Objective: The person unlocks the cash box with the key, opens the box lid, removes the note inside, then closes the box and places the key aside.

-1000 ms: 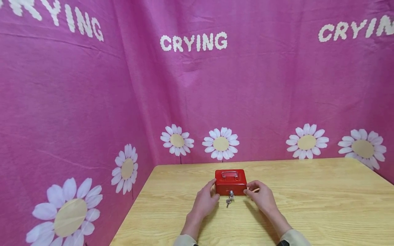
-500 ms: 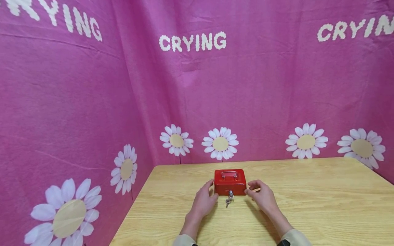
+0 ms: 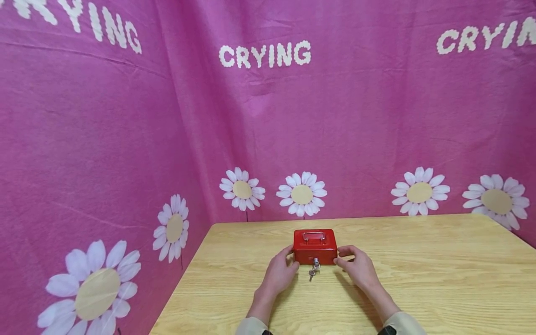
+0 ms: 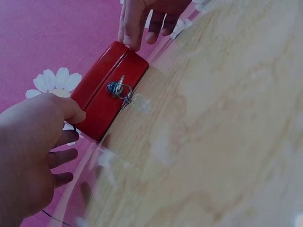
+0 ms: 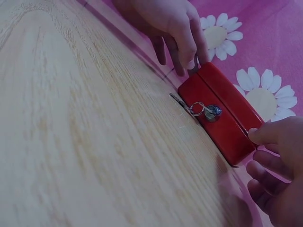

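A red metal cash box (image 3: 315, 253) stands on the wooden table, its lid down and a wire handle (image 3: 314, 236) folded on top. From the lock (image 3: 316, 261) at its front hang keys (image 3: 311, 273) on a ring. My left hand (image 3: 277, 272) holds the box's left end, thumb at the front corner and index finger along the side; its other fingers hang loose in the left wrist view. At the right end, my right hand (image 3: 358, 270) holds the box, thumb (image 5: 261, 135) near the lid seam, remaining fingers bent beside it.
The light wooden table (image 3: 439, 270) reaches back to a pink curtain (image 3: 351, 116) printed with white daisies and lettering. Another curtain side (image 3: 104, 177) runs along the table's left edge. Both forearms come in from the front.
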### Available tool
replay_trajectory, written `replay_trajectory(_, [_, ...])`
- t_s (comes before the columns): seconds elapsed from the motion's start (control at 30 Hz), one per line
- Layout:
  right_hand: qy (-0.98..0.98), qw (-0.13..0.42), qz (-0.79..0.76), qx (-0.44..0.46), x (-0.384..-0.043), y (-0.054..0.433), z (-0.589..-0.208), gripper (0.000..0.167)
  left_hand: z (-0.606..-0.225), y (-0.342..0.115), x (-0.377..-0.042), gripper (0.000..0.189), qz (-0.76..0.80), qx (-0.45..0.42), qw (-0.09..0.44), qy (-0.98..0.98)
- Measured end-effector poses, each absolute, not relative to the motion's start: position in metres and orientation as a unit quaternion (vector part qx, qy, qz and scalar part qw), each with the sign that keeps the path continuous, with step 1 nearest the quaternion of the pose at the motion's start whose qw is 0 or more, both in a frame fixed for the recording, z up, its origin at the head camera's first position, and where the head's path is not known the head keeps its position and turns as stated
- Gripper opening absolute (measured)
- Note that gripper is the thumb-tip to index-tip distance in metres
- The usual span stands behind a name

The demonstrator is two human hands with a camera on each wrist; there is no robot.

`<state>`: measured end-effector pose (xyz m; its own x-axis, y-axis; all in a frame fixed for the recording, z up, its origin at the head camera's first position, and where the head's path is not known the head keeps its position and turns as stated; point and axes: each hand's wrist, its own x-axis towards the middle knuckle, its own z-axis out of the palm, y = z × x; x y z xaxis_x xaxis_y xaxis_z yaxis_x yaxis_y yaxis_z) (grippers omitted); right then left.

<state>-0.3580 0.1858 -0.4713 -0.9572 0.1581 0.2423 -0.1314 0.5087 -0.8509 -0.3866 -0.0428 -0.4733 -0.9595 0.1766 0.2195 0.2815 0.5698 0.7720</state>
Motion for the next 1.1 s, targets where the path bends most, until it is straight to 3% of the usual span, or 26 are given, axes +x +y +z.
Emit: replay_trajectory(1.1, [-0.853, 0.141, 0.503, -0.014, -0.3574, 0.1829, -0.4667, 0.036, -0.4713, -0.0422, -0.3858, 0.057, -0.476, -0.132, 0.049, -0.868])
